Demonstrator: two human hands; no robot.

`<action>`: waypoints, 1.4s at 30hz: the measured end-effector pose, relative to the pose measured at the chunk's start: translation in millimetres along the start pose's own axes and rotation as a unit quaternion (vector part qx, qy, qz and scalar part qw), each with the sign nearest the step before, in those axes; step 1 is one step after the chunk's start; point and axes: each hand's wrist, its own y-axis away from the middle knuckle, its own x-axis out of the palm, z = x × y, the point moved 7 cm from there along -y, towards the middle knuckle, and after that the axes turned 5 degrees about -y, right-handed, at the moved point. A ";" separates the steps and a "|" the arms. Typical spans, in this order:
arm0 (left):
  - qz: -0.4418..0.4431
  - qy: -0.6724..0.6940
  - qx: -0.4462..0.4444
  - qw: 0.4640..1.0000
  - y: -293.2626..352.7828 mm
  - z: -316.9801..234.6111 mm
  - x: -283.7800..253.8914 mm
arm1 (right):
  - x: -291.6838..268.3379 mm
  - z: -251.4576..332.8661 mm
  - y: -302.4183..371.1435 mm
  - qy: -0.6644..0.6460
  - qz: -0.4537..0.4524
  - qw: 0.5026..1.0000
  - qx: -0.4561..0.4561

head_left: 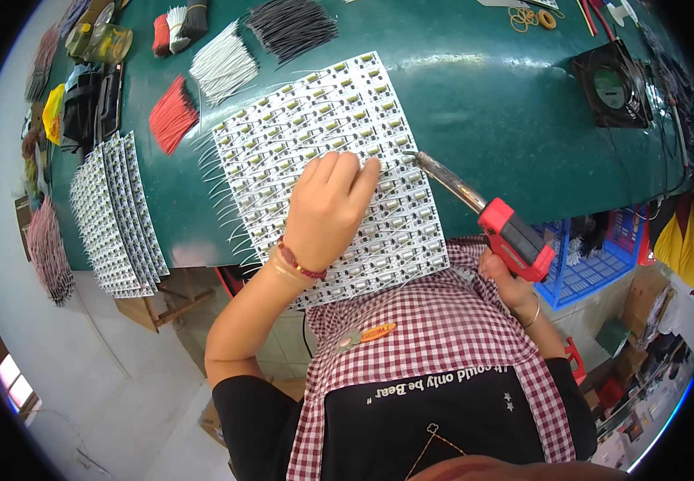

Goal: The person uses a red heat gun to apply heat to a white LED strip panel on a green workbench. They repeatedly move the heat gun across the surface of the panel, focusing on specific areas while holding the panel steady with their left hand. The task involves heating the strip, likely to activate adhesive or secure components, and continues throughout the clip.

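A large white panel of small circuit boards [399, 248] lies on the green table at its near edge, with rows of components and thin white wires sticking out along its left side. My left hand [327, 208] rests over the middle of the panel, fingers curled down and together; whatever they pinch is hidden beneath them. In my right hand [507, 282] is a red soldering gun [517, 239], gripped by its handle. Its metal tip points up and left, close to the panel's right edge near a row of components.
Behind the panel lie bundles of red wires [173, 116], white wires [225, 64] and black wires [292, 29]. More wired panels [114, 220] are stacked at the left edge. A black square fan [613, 84] stands at the right, above a blue crate [591, 268]. Rubber bands [523, 20] lie far back.
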 end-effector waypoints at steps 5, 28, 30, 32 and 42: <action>0.018 0.005 0.014 1.000 -2.4 -0.3 18.1 | 4.6 5.1 -3.2 0.005 0.006 1.000 -0.008; 0.016 0.025 0.008 1.000 -4.0 4.0 21.2 | 2.6 -3.1 3.3 0.044 0.004 0.999 0.027; 0.014 0.025 0.012 1.000 -4.4 4.1 21.4 | 4.2 0.0 2.1 0.039 0.002 0.999 0.027; 0.016 0.023 0.013 1.000 -4.0 4.0 20.8 | 4.3 0.0 2.2 0.040 0.005 0.999 0.026; -0.014 0.008 0.001 1.000 -5.7 10.3 -6.0 | 1.5 13.7 -4.4 -0.065 -0.009 0.998 0.011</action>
